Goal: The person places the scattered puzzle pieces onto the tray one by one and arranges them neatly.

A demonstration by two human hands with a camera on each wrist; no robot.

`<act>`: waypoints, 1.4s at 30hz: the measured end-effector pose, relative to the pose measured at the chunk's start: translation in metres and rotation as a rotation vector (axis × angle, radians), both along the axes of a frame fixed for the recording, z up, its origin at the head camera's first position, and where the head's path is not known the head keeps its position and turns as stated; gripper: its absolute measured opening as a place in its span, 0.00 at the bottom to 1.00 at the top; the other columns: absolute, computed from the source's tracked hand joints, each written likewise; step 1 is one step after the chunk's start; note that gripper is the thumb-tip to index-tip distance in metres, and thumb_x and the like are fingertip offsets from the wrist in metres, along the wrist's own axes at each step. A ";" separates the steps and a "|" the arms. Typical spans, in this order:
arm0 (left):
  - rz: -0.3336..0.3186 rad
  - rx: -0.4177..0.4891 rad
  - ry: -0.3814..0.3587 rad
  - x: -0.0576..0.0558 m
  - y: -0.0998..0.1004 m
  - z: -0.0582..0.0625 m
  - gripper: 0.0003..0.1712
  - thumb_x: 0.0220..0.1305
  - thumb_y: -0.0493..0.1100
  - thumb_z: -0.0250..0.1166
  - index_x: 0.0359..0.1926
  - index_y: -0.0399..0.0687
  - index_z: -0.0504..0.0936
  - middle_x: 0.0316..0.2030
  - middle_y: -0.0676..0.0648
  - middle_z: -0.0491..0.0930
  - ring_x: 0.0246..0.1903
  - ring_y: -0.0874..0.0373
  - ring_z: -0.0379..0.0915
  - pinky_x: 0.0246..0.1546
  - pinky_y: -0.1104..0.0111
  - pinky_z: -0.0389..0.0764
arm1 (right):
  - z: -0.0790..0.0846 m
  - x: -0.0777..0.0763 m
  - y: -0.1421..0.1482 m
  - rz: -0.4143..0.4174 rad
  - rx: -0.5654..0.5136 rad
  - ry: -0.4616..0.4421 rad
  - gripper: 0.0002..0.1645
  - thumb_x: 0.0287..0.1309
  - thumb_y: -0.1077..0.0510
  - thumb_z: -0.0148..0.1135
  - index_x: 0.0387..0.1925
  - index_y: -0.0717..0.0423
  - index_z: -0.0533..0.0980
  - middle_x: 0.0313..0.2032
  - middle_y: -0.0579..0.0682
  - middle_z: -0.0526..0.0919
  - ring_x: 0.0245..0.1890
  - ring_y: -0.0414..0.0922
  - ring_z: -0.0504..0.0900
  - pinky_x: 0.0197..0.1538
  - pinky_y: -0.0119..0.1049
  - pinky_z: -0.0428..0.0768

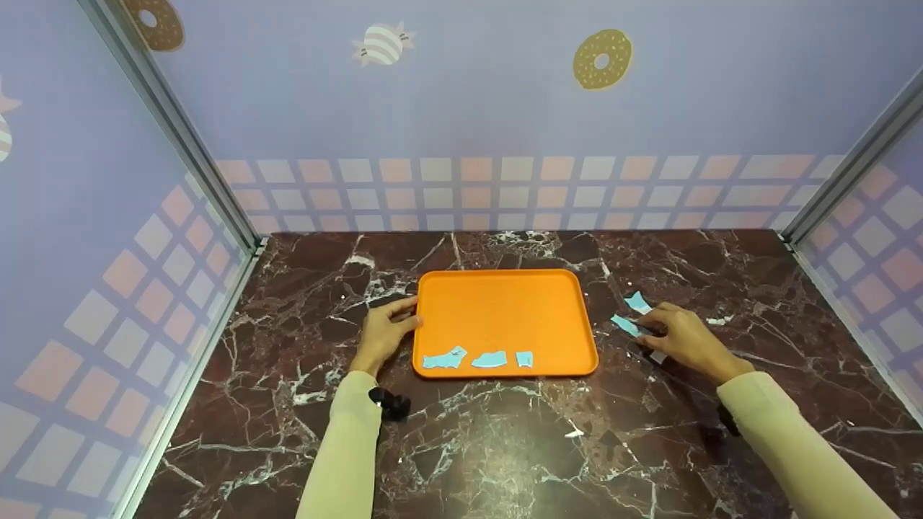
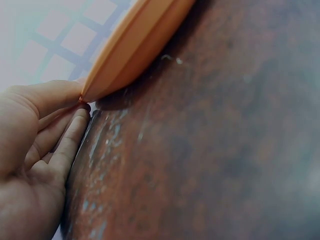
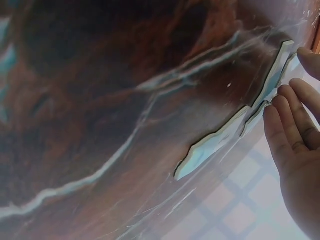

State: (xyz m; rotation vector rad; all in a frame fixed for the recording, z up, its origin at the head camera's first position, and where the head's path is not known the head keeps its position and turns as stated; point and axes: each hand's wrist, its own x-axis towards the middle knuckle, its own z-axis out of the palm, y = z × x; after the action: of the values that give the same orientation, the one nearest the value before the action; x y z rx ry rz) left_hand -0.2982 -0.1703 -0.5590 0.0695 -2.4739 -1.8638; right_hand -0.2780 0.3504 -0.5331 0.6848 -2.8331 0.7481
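Observation:
An orange tray (image 1: pixel 505 310) lies on the marble-patterned table, with three torn light-blue paper-like pieces along its near edge: a long one (image 1: pixel 443 358), a middle one (image 1: pixel 490 359) and a small one (image 1: pixel 524 358). My left hand (image 1: pixel 383 333) pinches the tray's left rim, thumb on the orange edge (image 2: pixel 135 55) and fingers low beside it. Right of the tray, my right hand (image 1: pixel 681 339) reaches over more blue pieces, one farther back (image 1: pixel 637 302) and one by the fingertips (image 1: pixel 625 326). In the right wrist view its fairly straight fingers (image 3: pixel 282 120) touch the pieces' edges; a jagged piece (image 3: pixel 212 145) lies nearer the camera.
A small white scrap (image 1: pixel 574 434) lies on the dark red table (image 1: pixel 505 461) in front of the tray. Patterned lilac panels (image 1: pixel 476 108) close off the back and both sides, with metal posts (image 1: pixel 173 130) at the corners.

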 end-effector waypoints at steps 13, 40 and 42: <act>0.003 0.004 -0.001 0.000 0.000 0.000 0.25 0.66 0.32 0.75 0.63 0.40 0.86 0.60 0.38 0.84 0.61 0.43 0.81 0.59 0.59 0.84 | 0.001 -0.001 0.005 0.007 0.029 0.004 0.10 0.58 0.66 0.79 0.41 0.66 0.87 0.35 0.53 0.81 0.33 0.50 0.82 0.37 0.51 0.83; -0.004 0.023 -0.001 0.000 0.001 -0.001 0.25 0.66 0.31 0.74 0.64 0.40 0.86 0.60 0.37 0.84 0.61 0.42 0.81 0.59 0.60 0.84 | 0.000 -0.004 0.007 -0.035 -0.001 -0.093 0.10 0.55 0.65 0.77 0.36 0.65 0.83 0.33 0.52 0.84 0.33 0.51 0.84 0.37 0.46 0.85; -0.007 0.028 0.000 0.000 0.001 -0.001 0.25 0.66 0.31 0.74 0.64 0.39 0.86 0.60 0.37 0.84 0.61 0.42 0.81 0.59 0.60 0.84 | 0.001 -0.004 0.006 -0.034 -0.010 -0.103 0.10 0.55 0.65 0.77 0.36 0.65 0.83 0.33 0.53 0.85 0.33 0.51 0.85 0.36 0.45 0.85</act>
State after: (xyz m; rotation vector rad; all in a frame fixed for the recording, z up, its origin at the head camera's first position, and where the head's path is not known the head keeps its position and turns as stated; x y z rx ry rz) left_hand -0.2983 -0.1693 -0.5599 0.0624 -2.4513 -1.9015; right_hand -0.2821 0.3567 -0.5318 0.6120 -2.9229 0.8144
